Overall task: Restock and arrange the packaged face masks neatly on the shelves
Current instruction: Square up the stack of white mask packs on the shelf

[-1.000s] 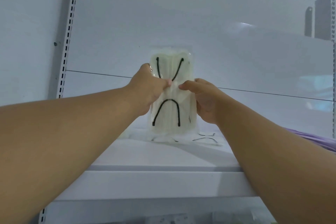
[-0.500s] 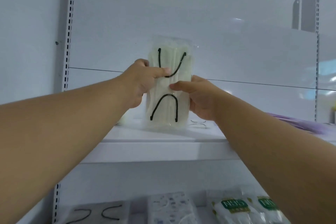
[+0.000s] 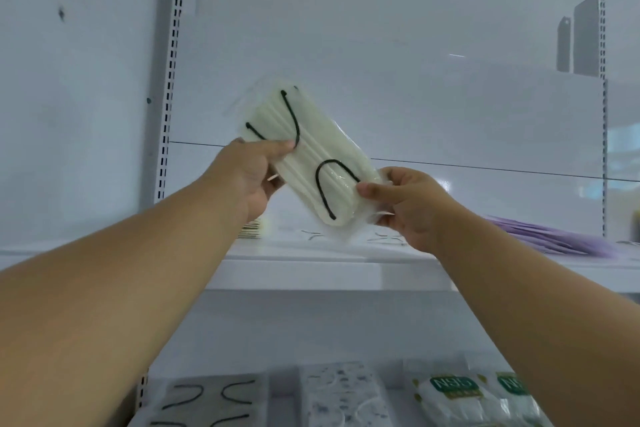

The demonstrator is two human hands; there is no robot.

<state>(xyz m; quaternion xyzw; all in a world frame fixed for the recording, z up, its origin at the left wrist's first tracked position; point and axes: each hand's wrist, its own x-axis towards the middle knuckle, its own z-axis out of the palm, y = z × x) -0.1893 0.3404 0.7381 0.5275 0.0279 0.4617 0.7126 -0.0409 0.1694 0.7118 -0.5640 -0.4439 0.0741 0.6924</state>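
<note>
Packs on the lower shelf are seen nearest: a grey pack with black loops (image 3: 207,402), a speckled pack (image 3: 341,395) and green-labelled packs (image 3: 453,395) lie side by side. Above them, the cream mask pack (image 3: 311,156) has been lifted off the upper shelf (image 3: 329,270) and tilted. Half a second ago it was stood upright with its lower edge on that shelf; now it is held in the air, its top leaning left. The placing seems to have been undone, probably so that the pack can be turned or reseated more neatly.

The pack's upper left part is pinched by the left hand (image 3: 249,177), thumb in front and fingers behind. Its lower right corner is pinched by the right hand (image 3: 408,204). Both hands are closed narrowly on the wrapper.

Farther back on the upper shelf, purple masks (image 3: 554,239) lie flat at the right, and a small striped edge of another pack (image 3: 254,230) shows behind the left wrist.
</note>
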